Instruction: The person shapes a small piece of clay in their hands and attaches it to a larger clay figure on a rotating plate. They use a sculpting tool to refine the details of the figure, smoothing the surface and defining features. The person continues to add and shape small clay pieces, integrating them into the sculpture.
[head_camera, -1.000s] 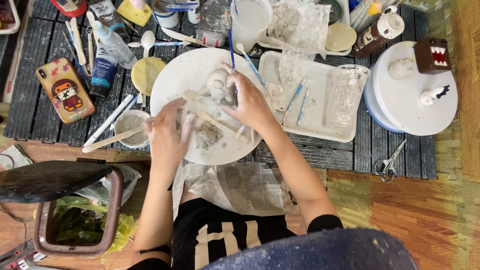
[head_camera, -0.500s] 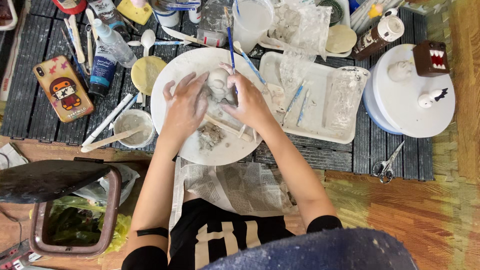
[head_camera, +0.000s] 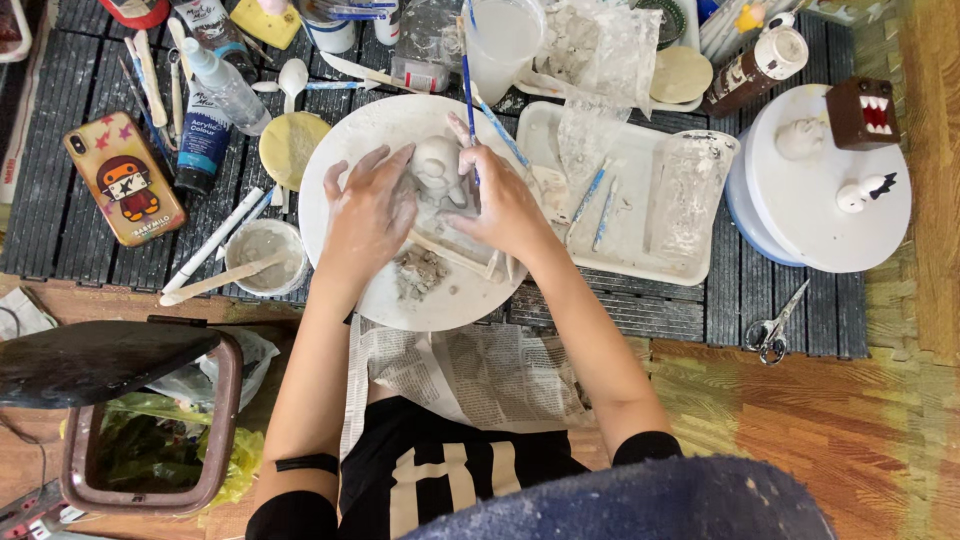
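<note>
One phone (head_camera: 124, 178), one scissors (head_camera: 771, 330)

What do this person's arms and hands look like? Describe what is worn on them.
Both arms are bare from hand to upper arm, with short black sleeves at the shoulders. The left hand and right hand wear no gloves; pale clay dust marks the fingers. A dark band circles the left upper arm.

Bright, even daylight fills the scene, with soft, short shadows under the hands. The white round board (head_camera: 350, 140) and tray (head_camera: 640, 260) look slightly washed out. Focus is sharp throughout; only the dark blue cloth (head_camera: 640, 505) at the bottom edge is blurred.
</note>
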